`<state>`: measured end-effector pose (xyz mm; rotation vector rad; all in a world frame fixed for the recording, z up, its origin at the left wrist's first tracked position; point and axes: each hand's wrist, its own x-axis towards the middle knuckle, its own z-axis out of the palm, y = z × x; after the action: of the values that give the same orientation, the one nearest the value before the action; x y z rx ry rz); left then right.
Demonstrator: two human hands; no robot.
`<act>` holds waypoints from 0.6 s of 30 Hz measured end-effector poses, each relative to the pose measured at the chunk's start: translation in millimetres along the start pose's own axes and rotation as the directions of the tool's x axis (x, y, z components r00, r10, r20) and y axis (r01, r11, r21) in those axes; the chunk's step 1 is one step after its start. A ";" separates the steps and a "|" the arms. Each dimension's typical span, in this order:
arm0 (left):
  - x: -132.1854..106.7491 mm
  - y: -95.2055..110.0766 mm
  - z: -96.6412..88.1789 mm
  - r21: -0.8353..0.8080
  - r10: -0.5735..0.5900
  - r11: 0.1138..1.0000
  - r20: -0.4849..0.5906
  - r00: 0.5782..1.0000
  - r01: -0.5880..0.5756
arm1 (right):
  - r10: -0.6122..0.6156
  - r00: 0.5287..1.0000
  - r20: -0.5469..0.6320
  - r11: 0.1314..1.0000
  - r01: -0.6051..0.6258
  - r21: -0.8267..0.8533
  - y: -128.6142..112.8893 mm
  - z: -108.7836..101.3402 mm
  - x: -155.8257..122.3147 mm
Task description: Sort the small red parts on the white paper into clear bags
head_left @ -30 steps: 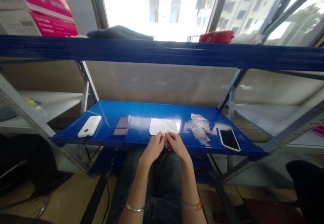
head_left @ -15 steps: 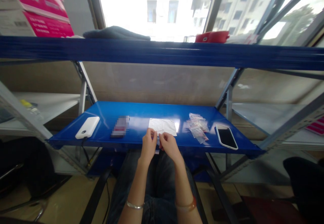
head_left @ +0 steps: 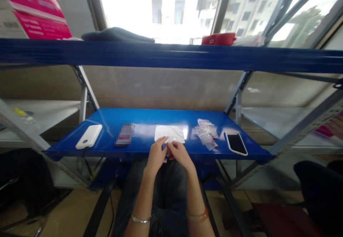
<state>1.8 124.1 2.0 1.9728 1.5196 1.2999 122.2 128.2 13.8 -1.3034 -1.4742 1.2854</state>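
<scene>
L hand (head_left: 157,156) and R hand (head_left: 180,156) are working together at front edge of blue steel shelf (head_left: 144,121), fingertips meeting and pinching small item (head_left: 168,154) between them; item is mostly hidden by fingers, only a reddish glint showing, so no firm ID. Step in hand appears to be fine finger work on this item, and next move seems to call for a steady pinch. Item is sitting just behind front edge, near the hands' tips and just short of white paper sheet (head_left: 169,133). Clear zip bags (head_left: 206,133) are lying toward R end of shelf, w/ smartphone (head_left: 235,143) beyond; blurred package (head_left: 124,134) and white power bank (head_left: 89,136) are lying toward L end.
</scene>
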 end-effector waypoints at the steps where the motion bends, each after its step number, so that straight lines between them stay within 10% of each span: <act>1: 0.3 1.0 -1.5 0.024 -0.002 1.000 -0.010 1.000 0.002 | 0.060 0.998 0.027 0.994 -0.062 0.086 -0.6 -0.3 -0.3; 8: 1.0 9.8 -8.8 0.212 0.026 0.977 -0.003 1.000 -0.025 | 0.241 0.942 0.233 0.645 -0.335 0.687 1.5 4.0 9.8; 18: 6.8 5.0 -7.3 0.071 0.065 0.996 -0.075 0.995 -0.059 | 0.227 0.947 0.226 0.330 -0.293 0.897 8.5 2.3 22.7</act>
<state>-1.0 126.3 12.6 2.0495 1.5700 1.3820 117.7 149.8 3.4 -0.6770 -0.2914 1.9581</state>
